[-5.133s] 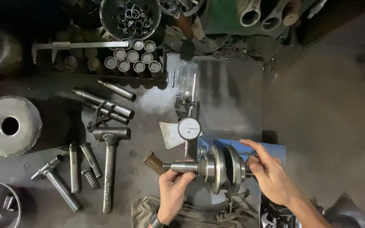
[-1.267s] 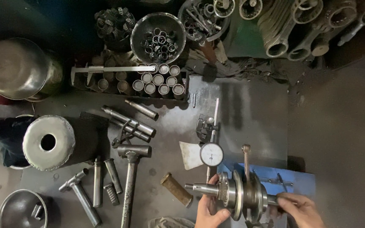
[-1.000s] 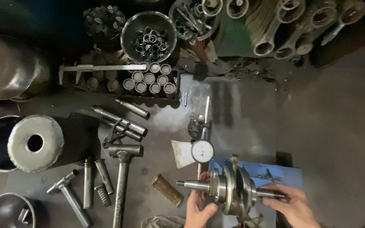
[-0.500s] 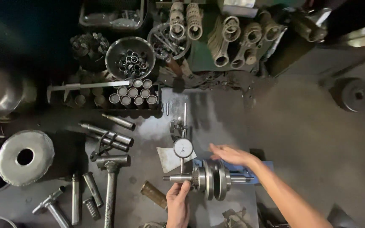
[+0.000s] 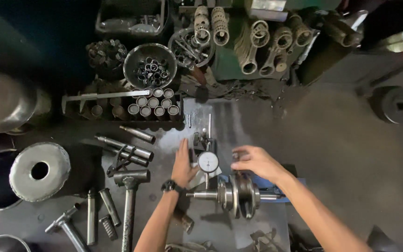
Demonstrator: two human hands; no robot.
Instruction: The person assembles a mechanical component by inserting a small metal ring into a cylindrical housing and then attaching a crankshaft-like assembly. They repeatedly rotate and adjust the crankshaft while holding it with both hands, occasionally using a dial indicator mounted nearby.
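Head view, lower centre: left hand (image 5: 183,164) lies flat, fingers apart, beside the dial gauge (image 5: 208,162); right hand (image 5: 256,161), fingers loosely spread, hovers over the crankshaft (image 5: 240,195).

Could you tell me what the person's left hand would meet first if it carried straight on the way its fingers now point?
The left hand points up the bench. Just beyond its fingertips lies bare grey bench top; further on stands the row of short steel sleeves. Height above the bench is unclear, so it might pass over them.
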